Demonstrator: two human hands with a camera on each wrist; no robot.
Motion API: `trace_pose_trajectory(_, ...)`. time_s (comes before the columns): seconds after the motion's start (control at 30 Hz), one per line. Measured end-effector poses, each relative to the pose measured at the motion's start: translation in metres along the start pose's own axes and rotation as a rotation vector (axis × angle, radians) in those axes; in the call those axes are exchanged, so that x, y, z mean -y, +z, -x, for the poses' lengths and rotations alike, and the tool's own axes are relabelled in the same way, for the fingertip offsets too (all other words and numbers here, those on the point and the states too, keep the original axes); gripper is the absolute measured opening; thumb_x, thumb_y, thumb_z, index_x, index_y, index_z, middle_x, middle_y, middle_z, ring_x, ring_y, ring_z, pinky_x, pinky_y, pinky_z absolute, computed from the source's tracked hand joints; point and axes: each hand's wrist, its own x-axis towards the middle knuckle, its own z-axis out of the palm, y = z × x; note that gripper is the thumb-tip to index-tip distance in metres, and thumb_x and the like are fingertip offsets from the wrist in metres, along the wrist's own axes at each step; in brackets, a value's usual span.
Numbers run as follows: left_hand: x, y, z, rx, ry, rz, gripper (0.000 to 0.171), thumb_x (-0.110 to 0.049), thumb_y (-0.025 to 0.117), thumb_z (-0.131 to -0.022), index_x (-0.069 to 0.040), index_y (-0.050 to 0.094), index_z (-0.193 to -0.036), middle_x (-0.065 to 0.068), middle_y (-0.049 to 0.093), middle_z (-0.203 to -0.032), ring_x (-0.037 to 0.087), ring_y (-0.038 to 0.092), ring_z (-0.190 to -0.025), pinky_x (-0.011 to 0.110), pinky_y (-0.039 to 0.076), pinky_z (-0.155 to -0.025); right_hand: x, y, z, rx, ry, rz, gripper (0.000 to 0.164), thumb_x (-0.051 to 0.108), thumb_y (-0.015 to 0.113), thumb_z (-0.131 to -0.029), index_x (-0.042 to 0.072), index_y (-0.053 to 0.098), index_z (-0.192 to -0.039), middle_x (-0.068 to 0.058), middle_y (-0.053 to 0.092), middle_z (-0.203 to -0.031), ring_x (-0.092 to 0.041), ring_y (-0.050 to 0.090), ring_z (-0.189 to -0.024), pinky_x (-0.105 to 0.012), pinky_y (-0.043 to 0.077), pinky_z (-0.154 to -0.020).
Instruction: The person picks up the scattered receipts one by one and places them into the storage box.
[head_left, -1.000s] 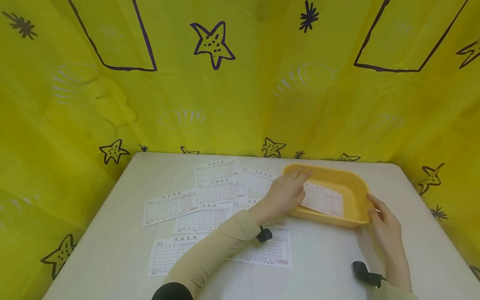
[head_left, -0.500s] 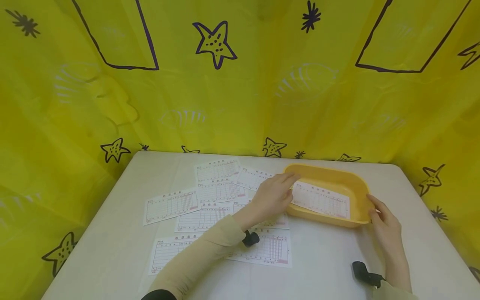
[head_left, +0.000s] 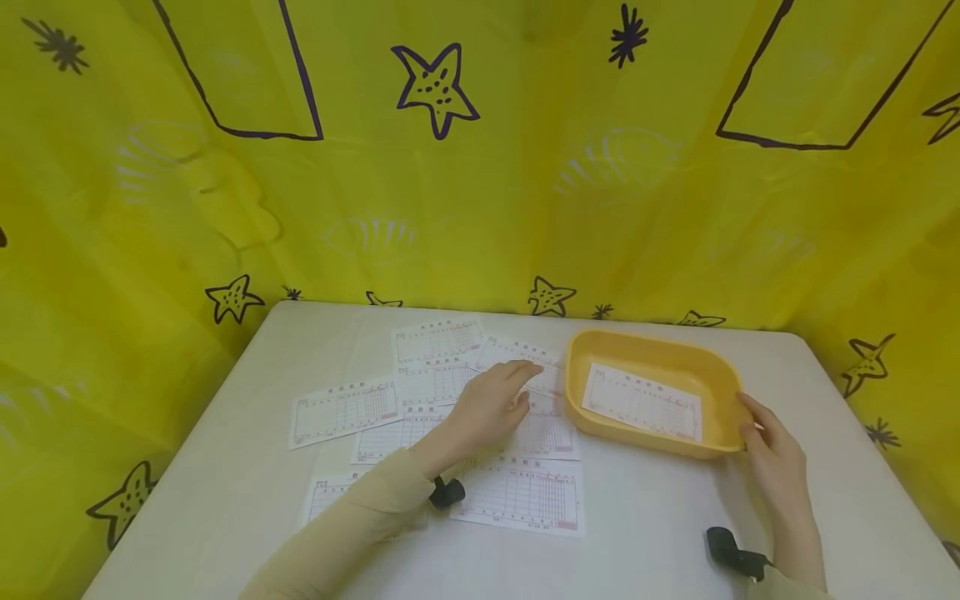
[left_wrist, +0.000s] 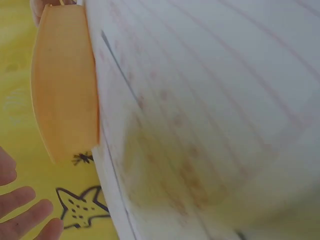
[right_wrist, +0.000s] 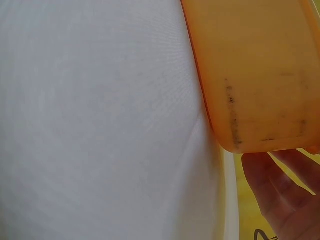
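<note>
My left hand (head_left: 487,404) hovers over the printed slips with fingers extended and nothing held; its fingers (left_wrist: 30,210) also show in the left wrist view. Beneath it several white receipt slips (head_left: 517,500) lie spread on the table, some overlapping and partly hidden by the arm. A yellow plastic basin (head_left: 637,342) stands to their right. Inside it lies a receipt slip (head_left: 641,402), tilted slightly; whether others lie under it I cannot tell. The right hand (head_left: 776,462) holds the basin's right end, thumb against the outer wall and fingers at the rim, also visible in the right wrist view.
The white table (head_left: 645,533) reaches back to a yellow curtain (head_left: 480,183) with drawn starfish and fish. One slip (head_left: 345,412) lies apart at the left, and another slip (head_left: 438,342) is near the back edge. Black wrist cameras (head_left: 447,493) sit on both wrists.
My left hand has come out of the basin and moved left over the slips, leaving the slip lying in the basin. The right hand has stayed at the basin's right end.
</note>
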Motion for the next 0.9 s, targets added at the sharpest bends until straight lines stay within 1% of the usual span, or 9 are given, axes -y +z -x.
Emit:
trace_pose_trajectory(0.07,0.008,-0.001,0.007,-0.005,-0.015,0.002,0.043,-0.017,0.052,-0.095,-0.017,0.05,-0.137,0.001,0.055,-0.139,0.019,0.055,-0.126,0.034,0.048,-0.102,0.0,-0.001,0.0,0.005,-0.001,-0.01,0.051,0.031,0.029,-0.102,0.018,0.03,-0.151,-0.022,0.037,-0.145,-0.03,0.038,-0.126,-0.004,0.031,-0.075)
trace_pose_trajectory(0.13,0.016,-0.002,0.013,-0.015,-0.031,0.005,0.042,-0.016,0.052,-0.095,-0.016,0.051,-0.136,0.002,0.056,-0.137,0.02,0.055,-0.125,0.035,0.048,-0.102,0.0,-0.001,0.0,0.001,-0.008,-0.015,0.05,0.03,0.03,-0.102,0.017,0.031,-0.151,-0.021,0.037,-0.145,-0.018,0.043,-0.122,-0.002,0.03,-0.074)
trace_pose_trajectory(0.2,0.023,-0.003,0.019,-0.035,-0.041,0.002,0.041,-0.015,0.053,-0.094,-0.015,0.052,-0.135,0.003,0.058,-0.135,0.02,0.056,-0.123,0.035,0.05,-0.1,-0.001,-0.001,0.001,-0.008,-0.022,-0.024,0.05,0.029,0.032,-0.102,0.016,0.032,-0.15,-0.019,0.038,-0.143,0.0,0.044,-0.113,0.0,0.03,-0.073)
trace_pose_trajectory(0.27,0.031,-0.005,0.026,-0.056,-0.049,0.001,0.04,-0.013,0.055,-0.093,-0.015,0.054,-0.134,0.003,0.059,-0.134,0.02,0.057,-0.122,0.035,0.051,-0.098,-0.001,-0.001,0.001,-0.014,-0.036,-0.031,0.05,0.028,0.033,-0.102,0.014,0.033,-0.15,-0.02,0.038,-0.142,0.015,0.037,-0.101,0.002,0.029,-0.072)
trace_pose_trajectory(0.3,0.034,-0.006,0.029,-0.067,-0.059,0.004,0.04,-0.012,0.055,-0.093,-0.015,0.054,-0.133,0.003,0.059,-0.133,0.021,0.058,-0.122,0.035,0.051,-0.098,-0.001,-0.001,0.001,-0.018,-0.037,-0.026,0.049,0.028,0.033,-0.102,0.013,0.034,-0.149,-0.02,0.039,-0.141,0.02,0.031,-0.094,0.003,0.029,-0.071)
trace_pose_trajectory(0.43,0.05,-0.01,0.041,-0.1,-0.082,-0.014,0.04,-0.011,0.057,-0.092,-0.014,0.055,-0.132,0.003,0.06,-0.132,0.021,0.058,-0.121,0.036,0.051,-0.098,-0.001,0.0,0.0,-0.016,-0.038,-0.028,0.05,0.028,0.032,-0.102,0.012,0.034,-0.149,-0.021,0.038,-0.14,0.021,0.028,-0.09,0.003,0.029,-0.071)
trace_pose_trajectory(0.57,0.064,-0.016,0.055,-0.115,-0.111,-0.044,0.042,-0.012,0.057,-0.092,-0.013,0.054,-0.133,0.003,0.06,-0.132,0.022,0.058,-0.121,0.038,0.05,-0.099,-0.001,0.0,0.0,-0.007,-0.025,-0.036,0.05,0.029,0.031,-0.102,0.012,0.033,-0.149,-0.02,0.038,-0.142,0.019,0.03,-0.093,0.002,0.029,-0.071)
trace_pose_trajectory(0.73,0.079,-0.025,0.07,-0.145,-0.143,-0.083,0.042,-0.009,0.059,-0.09,-0.011,0.056,-0.131,0.005,0.062,-0.129,0.024,0.059,-0.118,0.039,0.051,-0.098,-0.001,0.0,-0.001,-0.014,-0.027,-0.03,0.05,0.029,0.031,-0.102,0.015,0.033,-0.15,-0.02,0.038,-0.143,0.019,0.03,-0.095,0.002,0.029,-0.071)
trace_pose_trajectory(0.9,0.092,-0.033,0.083,-0.151,-0.189,-0.119,0.041,-0.01,0.058,-0.09,-0.011,0.056,-0.131,0.006,0.062,-0.128,0.025,0.06,-0.117,0.04,0.052,-0.096,-0.002,0.0,0.0,-0.021,-0.029,-0.023,0.05,0.029,0.032,-0.102,0.016,0.034,-0.15,-0.022,0.039,-0.141,0.02,0.03,-0.092,0.002,0.029,-0.071)
